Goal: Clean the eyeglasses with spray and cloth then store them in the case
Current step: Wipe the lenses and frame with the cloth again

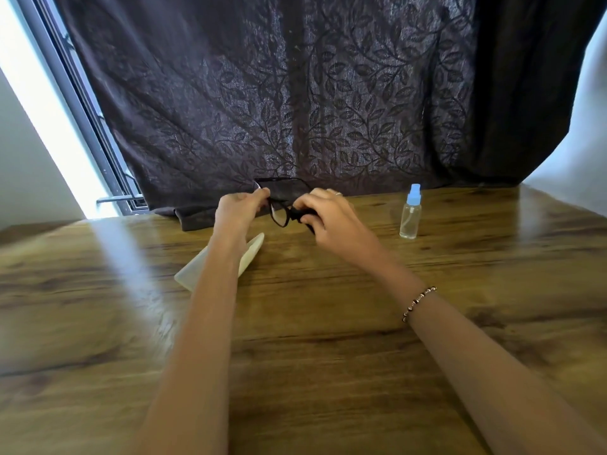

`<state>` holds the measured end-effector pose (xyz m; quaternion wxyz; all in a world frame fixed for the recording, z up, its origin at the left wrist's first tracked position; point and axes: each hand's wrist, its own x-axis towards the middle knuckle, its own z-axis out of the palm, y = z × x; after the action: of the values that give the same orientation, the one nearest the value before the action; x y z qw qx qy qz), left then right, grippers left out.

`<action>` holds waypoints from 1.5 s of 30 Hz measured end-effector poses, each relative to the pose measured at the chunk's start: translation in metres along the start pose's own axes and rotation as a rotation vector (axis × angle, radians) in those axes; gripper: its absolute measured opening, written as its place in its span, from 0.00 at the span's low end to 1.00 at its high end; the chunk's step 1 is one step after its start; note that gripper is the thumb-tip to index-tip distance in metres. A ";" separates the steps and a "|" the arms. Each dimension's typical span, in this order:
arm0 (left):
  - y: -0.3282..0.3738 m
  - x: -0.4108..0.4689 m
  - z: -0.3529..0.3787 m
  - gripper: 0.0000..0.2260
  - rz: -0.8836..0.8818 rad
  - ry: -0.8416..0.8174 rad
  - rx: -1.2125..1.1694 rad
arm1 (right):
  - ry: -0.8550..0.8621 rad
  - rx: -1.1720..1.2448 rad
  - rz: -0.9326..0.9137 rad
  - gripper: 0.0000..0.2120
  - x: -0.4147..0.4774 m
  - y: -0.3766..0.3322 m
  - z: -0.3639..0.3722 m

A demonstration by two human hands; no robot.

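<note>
Glasses (pixel 280 219): black frame, held above the table's (pixel 328 339) far side, between both hands, not in the case.
Left hand (pixel 241 205): fingers curled, pinching one end of the frame.
Right hand (pixel 323 215): fingers curled, pinching a black cloth (pixel 297 214) against the other lens; ring (pixel 338 193) on one finger, bead bracelet (pixel 418 303) on the wrist.
Case (pixel 251 254): pale, lying on the table, partly hidden under the left forearm; open or closed, cannot tell.
Bottle (pixel 410 213): clear, blue spray cap, upright right of the hands; liquid level unclear.
Curtain (pixel 295 110): dark, leaf-patterned, its hem resting on the table's far edge.
</note>
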<state>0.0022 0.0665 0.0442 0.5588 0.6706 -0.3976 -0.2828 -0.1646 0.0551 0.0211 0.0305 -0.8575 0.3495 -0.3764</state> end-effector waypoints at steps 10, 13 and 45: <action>0.026 -0.020 -0.005 0.08 1.010 0.006 0.567 | 0.215 -0.079 -0.119 0.11 0.002 0.005 -0.020; 0.026 -0.022 -0.006 0.13 1.072 -0.019 0.650 | 0.227 -0.081 -0.117 0.11 0.000 0.004 -0.021; 0.024 -0.030 0.000 0.09 1.156 0.099 0.758 | 0.335 -0.295 -0.180 0.13 -0.005 0.029 -0.026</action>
<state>-0.0184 0.0905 0.0657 0.3645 0.5122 -0.7366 0.2495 -0.2009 0.0424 0.0271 -0.1869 -0.8060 0.3230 -0.4595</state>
